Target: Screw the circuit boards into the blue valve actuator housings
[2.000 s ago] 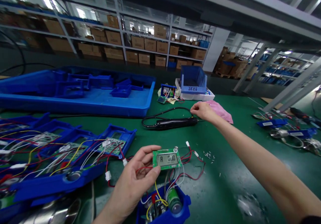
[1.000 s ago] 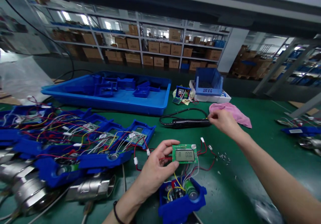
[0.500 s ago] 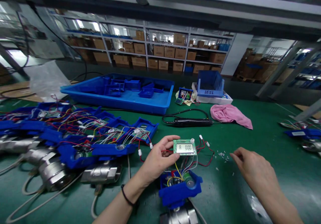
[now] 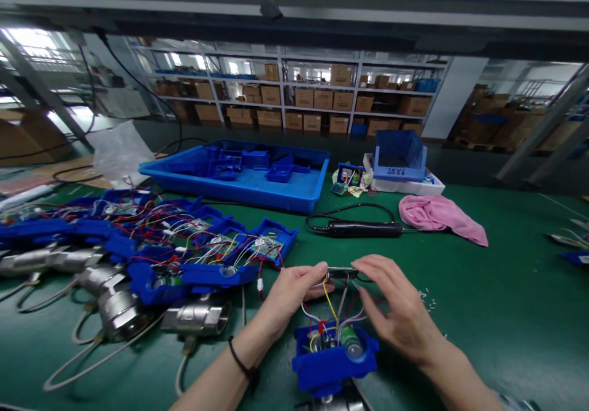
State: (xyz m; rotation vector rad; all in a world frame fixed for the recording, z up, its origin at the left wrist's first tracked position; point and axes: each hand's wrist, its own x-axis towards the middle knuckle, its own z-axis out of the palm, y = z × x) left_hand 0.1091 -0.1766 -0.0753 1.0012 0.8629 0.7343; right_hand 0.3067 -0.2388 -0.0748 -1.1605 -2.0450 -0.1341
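Note:
The display circuit board [image 4: 341, 270] is tilted almost edge-on, so its screen is out of sight. My left hand [image 4: 294, 291] pinches its left end between thumb and fingers. At the board's right end, my right hand [image 4: 398, 303] curls its fingers around the edge, with the thumb lower by the wires. Yellow, white and red wires [image 4: 332, 305] hang from the board into a blue housing [image 4: 335, 362] below. Inside that housing sits a green cylindrical part [image 4: 352, 342]. A metal valve body [image 4: 334, 402] under it is partly cut off by the frame.
Several blue housings [image 4: 193, 273] with wires and metal valves [image 4: 197, 316] crowd the left. Behind lie a blue tray [image 4: 234, 193], a black-handled tool [image 4: 363, 230], a pink cloth [image 4: 442, 215] and a blue bin [image 4: 399, 156]. Small white bits [image 4: 430, 303] lie beside my right hand.
My right hand has moved left from beside the white bits to the board's right end. The board has tipped from screen facing me to nearly edge-on, still in my left hand.

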